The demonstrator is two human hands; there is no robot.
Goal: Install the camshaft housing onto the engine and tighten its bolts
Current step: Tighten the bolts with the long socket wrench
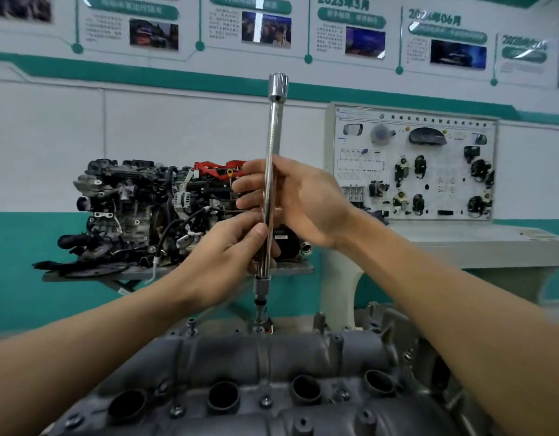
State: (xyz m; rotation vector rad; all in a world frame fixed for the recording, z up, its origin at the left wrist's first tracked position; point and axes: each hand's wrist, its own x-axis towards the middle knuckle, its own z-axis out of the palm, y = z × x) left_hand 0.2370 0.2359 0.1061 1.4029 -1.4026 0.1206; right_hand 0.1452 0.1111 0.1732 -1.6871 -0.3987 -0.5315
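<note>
Left hand (231,247): thumb and fingertips pinch the lower part of a long chrome rod (273,136), just above its bottom end.

Right hand (298,199): higher on the same rod, fingers curled loosely round it, thumb against the near side.

The rod stands upright between both hands, with a wider knurled cap at the top. A socket (261,289) is fitted at its foot and points down at the far edge of the housing (271,354). We cannot tell what the tip sits on; that spot is blurred.

The housing is grey cast metal and lies across the bottom of the view, right below the hands. We count four round wells (223,396) in a row along its near side, all dark inside, contents not visible. Small bolt heads (265,401) sit between the wells.

Behind, another engine (139,209) rests on a grey worktop (290,270). To its right, a board with mounted car parts (413,165) stands against the wall.
</note>
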